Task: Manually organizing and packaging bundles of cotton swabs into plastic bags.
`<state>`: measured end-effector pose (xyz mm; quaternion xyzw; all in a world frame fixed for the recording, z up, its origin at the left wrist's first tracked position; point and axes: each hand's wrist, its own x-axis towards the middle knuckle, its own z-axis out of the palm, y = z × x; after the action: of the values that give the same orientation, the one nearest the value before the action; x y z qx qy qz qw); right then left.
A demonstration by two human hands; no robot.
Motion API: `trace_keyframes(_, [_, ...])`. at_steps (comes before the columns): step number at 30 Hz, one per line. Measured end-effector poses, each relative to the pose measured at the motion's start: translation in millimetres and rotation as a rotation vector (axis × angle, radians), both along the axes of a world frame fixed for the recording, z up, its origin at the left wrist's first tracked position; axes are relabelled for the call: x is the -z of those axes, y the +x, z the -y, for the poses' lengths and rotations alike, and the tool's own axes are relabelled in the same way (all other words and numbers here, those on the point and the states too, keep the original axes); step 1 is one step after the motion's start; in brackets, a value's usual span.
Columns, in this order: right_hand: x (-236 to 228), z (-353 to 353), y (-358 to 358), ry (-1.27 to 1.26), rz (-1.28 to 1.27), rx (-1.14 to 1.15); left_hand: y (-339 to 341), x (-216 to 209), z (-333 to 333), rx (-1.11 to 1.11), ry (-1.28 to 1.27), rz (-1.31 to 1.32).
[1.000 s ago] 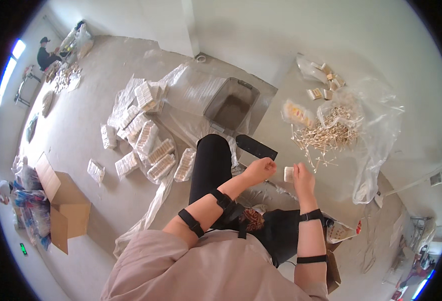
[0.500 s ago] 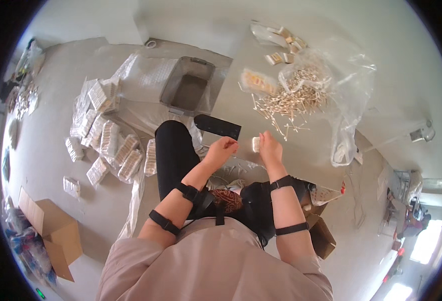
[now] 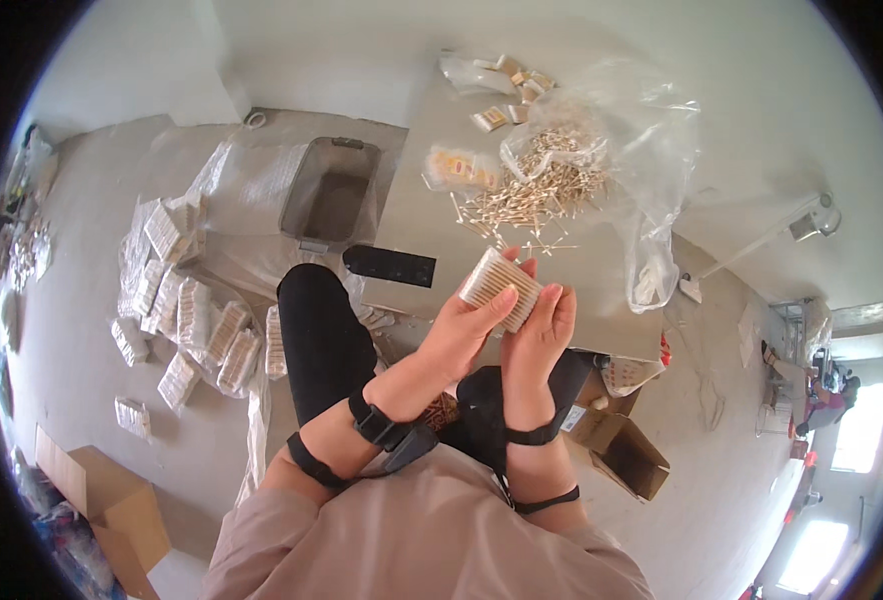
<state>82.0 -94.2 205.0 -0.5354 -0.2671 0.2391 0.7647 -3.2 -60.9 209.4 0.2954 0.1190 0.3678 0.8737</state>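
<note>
Between my two hands, a flat pack of cotton swabs (image 3: 501, 283) is held up, tilted, its row of sticks facing me. My left hand (image 3: 464, 332) grips its left side with the thumb across the front. At its lower right edge, my right hand (image 3: 538, 330) closes on the pack with thumb and fingers. Just beyond lies a heap of loose cotton swabs (image 3: 551, 185) on the grey table (image 3: 411, 215), partly in a clear plastic bag (image 3: 651, 210). A wrapped packet with yellow print (image 3: 461, 168) lies left of the heap.
A black strip (image 3: 389, 266) lies at the table's left edge, beside a grey bin (image 3: 329, 190). Several wrapped swab packs (image 3: 191, 310) are piled on plastic on the floor. Small swab packs (image 3: 509, 112) lie at the table's far end. Open cardboard boxes (image 3: 121, 500) stand on the floor.
The pack was in my right hand alone, low over the table edge. Now both hands hold it, raised closer to me. The view has shifted right.
</note>
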Motion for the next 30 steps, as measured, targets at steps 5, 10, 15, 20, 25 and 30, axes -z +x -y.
trace_keyframes(5, [-20, 10, -12, 0.124, -0.233, 0.088, 8, -33, 20, -0.105, 0.207, -0.011])
trace_keyframes(10, [-30, 19, -16, 0.1, -0.189, 0.109, 7, -52, 29, -0.211, 0.489, -0.127])
trace_keyframes(15, [2, 24, -4, 0.224, -0.236, -0.028, 6, -60, 32, -0.277, 0.703, -0.181])
trace_keyframes(20, [10, 30, -1, 0.248, -0.295, -0.063, 4, -64, 33, -0.32, 0.821, -0.229])
trace_keyframes(25, [12, 28, -5, 0.265, -0.313, -0.084, 0, -67, 33, -0.384, 0.941, -0.3])
trace_keyframes(30, [4, 24, -12, 0.26, -0.371, -0.069, -2, -64, 33, -0.364, 0.969, -0.325])
